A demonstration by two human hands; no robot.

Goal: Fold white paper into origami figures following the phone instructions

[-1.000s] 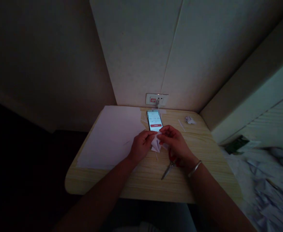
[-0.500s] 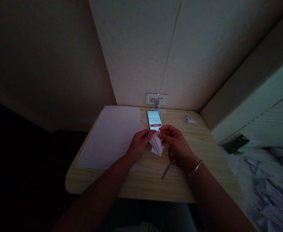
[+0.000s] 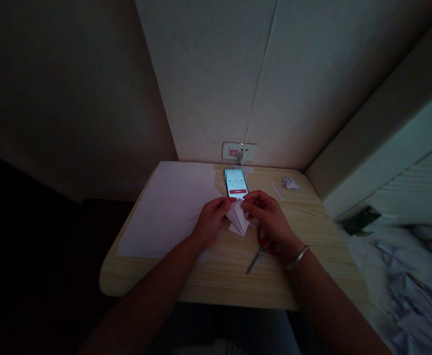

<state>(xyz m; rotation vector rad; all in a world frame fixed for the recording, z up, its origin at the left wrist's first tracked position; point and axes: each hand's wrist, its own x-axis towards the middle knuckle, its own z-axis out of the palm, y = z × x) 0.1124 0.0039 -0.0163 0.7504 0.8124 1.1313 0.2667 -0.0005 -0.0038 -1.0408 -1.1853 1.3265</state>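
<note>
A small folded piece of white paper point(image 3: 238, 220) is held up between my two hands, its pointed end toward me. My left hand point(image 3: 211, 219) pinches its upper left edge, thumb on top. On the upper right edge, the thumb and fingertips of my right hand point(image 3: 266, 212) grip the same paper. Red-handled scissors point(image 3: 262, 250) lie beneath my right hand and wrist, blades toward the lower left. Just beyond my fingertips lies a phone point(image 3: 236, 183) with a lit screen showing a timer and a red button.
White paper sheets point(image 3: 171, 202) cover the left of the wooden table point(image 3: 238, 288). A crumpled paper piece point(image 3: 290, 183) and thin paper strips point(image 3: 277, 191) lie at the back right. A wall socket point(image 3: 239, 151) sits behind the phone. Many papers point(image 3: 415, 301) lie on the white surface at right.
The folded paper has tilted slightly and shifted a little up and left in my fingers. Both hands keep their pinch, with only slight finger movement.
</note>
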